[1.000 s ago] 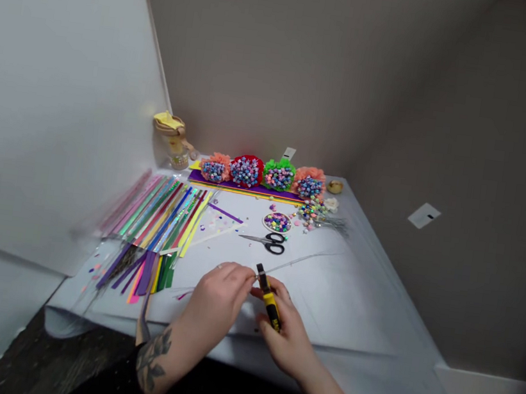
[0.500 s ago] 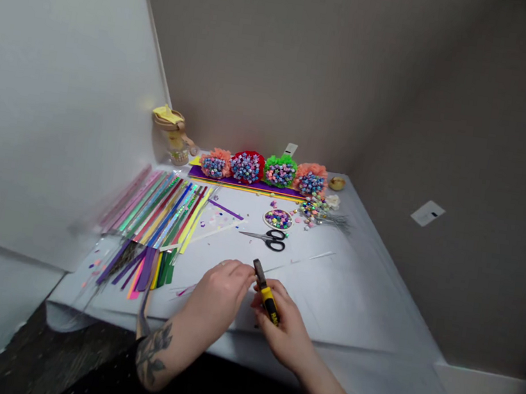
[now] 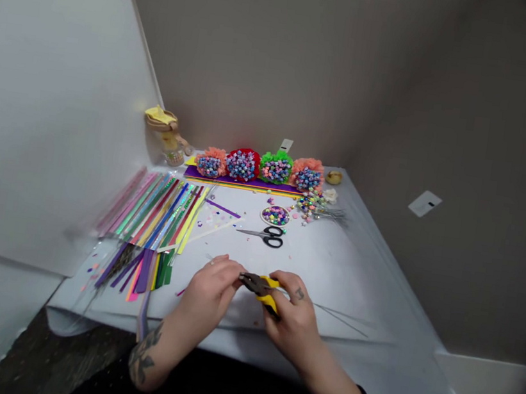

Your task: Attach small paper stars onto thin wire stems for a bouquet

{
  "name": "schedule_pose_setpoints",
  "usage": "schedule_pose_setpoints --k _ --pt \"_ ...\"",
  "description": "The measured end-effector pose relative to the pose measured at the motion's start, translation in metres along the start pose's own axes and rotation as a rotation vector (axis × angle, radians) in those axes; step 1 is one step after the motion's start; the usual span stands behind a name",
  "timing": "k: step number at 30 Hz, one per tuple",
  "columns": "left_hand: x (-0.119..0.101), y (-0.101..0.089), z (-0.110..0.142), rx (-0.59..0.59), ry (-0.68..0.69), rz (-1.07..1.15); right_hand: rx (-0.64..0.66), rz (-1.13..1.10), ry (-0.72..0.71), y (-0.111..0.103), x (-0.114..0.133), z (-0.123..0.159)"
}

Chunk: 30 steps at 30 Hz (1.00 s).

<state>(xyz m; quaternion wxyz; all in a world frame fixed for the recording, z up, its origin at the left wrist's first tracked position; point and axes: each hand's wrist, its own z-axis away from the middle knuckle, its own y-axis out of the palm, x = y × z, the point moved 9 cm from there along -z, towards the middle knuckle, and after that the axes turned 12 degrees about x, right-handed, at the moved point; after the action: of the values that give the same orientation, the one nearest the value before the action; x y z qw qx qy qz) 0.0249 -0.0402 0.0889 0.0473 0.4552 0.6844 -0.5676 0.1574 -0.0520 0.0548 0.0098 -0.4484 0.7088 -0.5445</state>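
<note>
My right hand (image 3: 295,314) is closed around yellow-and-black pliers (image 3: 258,285), whose dark jaws point left. At the jaw tips, the fingers of my left hand (image 3: 213,289) are pinched together; what they hold is too small to make out. Thin wires (image 3: 341,317) stick out to the right from behind my right hand, over the white tabletop. Beyond my hands lie black-handled scissors (image 3: 271,236). An oval dish (image 3: 276,206) full of small colourful paper stars sits just behind the scissors.
Paper strips (image 3: 159,209) in many colours spread across the left side. Several star bouquets (image 3: 243,164) line the back on purple sheets (image 3: 193,172). Loose stars and wire stems (image 3: 333,215) lie at back right. A wrapped jar (image 3: 168,139) stands at back left, by the walls.
The pliers have turned from pointing up and away to pointing left, and both handles now show. The wires have swung from beyond my hands to the right of my right hand.
</note>
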Motion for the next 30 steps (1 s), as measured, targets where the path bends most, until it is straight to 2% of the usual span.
schedule_pose_setpoints --k 7,22,30 --pt "-0.006 -0.007 0.001 -0.086 0.017 0.040 0.000 0.052 0.008 -0.002 0.000 0.005" --pt "-0.015 -0.007 0.003 -0.081 0.042 -0.011 -0.027 0.042 -0.008 -0.001 -0.002 0.006" --pt "-0.011 -0.006 0.002 -0.072 0.019 -0.008 -0.028 0.021 0.002 -0.002 -0.002 0.004"
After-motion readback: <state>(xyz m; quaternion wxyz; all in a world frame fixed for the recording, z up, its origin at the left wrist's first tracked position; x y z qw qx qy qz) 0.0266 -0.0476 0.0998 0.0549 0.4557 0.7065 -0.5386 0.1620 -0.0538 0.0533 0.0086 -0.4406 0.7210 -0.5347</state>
